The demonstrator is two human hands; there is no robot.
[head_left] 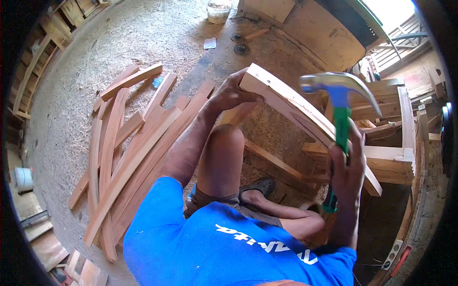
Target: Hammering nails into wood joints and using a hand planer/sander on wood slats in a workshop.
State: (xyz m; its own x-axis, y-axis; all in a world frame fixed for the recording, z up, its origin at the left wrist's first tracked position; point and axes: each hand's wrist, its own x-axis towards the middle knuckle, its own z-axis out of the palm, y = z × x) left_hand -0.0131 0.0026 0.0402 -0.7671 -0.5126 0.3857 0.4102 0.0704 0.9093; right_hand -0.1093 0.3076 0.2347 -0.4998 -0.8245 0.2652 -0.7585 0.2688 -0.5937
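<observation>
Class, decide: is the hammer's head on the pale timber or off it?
Off: a gap shows between the hammer head and the pale timber.

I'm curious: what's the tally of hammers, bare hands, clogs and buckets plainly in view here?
Hammer: 1
Bare hands, left hand and right hand: 2
Clog: 1
Buckets, whitish bucket and pale blue bucket: 2
Total: 6

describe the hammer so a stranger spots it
Start at the blue cloth shirt along the bottom. Above its right side, the bare right hand grips the metal claw hammer. Its green handle and shiny curved head distinguish it from the long pale wooden beam alongside.
</observation>
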